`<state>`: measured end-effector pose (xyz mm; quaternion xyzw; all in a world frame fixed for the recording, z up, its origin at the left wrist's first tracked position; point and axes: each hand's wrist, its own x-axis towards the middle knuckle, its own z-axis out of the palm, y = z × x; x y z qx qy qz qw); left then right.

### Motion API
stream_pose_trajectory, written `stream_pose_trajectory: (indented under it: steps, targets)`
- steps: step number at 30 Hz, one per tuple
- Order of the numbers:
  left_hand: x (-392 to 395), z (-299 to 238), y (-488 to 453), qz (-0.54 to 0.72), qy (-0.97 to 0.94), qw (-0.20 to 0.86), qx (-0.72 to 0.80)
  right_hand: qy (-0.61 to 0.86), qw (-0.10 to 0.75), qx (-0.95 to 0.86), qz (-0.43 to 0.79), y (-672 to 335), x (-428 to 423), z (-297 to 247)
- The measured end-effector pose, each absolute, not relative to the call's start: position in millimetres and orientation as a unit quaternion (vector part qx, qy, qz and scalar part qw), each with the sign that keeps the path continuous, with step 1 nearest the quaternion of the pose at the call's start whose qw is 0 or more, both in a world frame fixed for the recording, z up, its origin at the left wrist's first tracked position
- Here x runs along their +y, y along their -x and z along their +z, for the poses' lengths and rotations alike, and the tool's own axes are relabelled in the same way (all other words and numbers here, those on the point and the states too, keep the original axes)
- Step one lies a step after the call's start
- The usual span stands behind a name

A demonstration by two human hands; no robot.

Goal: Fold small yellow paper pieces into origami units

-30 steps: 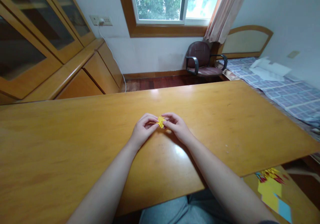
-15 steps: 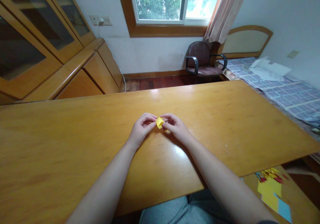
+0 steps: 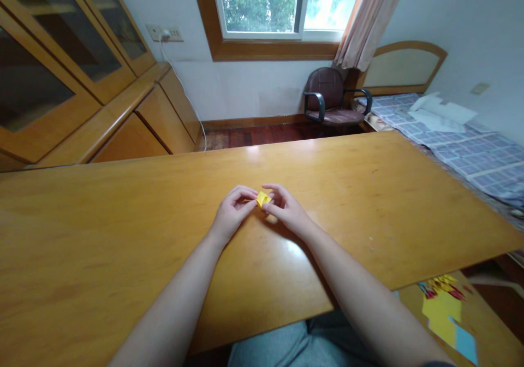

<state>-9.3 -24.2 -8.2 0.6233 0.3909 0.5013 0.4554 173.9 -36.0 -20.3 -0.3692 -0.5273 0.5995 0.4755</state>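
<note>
A small piece of folded yellow paper (image 3: pixel 263 199) is held between my two hands, just above the wooden table (image 3: pixel 123 236). My left hand (image 3: pixel 234 207) pinches its left side between thumb and fingers. On the other side, my right hand (image 3: pixel 286 206) grips the paper with the thumb at its lower right edge, while the index finger is lifted above it. The fingertips behind the paper are partly hidden.
At the lower right, a lower surface holds yellow paper sheets (image 3: pixel 441 307), a light blue sheet (image 3: pixel 465 344) and several small yellow and red folded pieces (image 3: pixel 444 286). A brown armchair (image 3: pixel 327 91) and a bed (image 3: pixel 470 143) stand beyond the table. Wooden cabinets (image 3: pixel 123 110) line the left.
The yellow paper has turned slightly and shifted a little to the right. My right thumb has moved onto its lower edge and the right index finger has lifted. My left hand has barely moved.
</note>
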Motion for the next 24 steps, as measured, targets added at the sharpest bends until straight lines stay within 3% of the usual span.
stream_pose_trajectory:
  steps: [24]
  targets:
    - [-34,-5,6,0.435,-0.792,0.202,0.378,0.397,0.471,-0.554,0.56,-171,-36,-19]
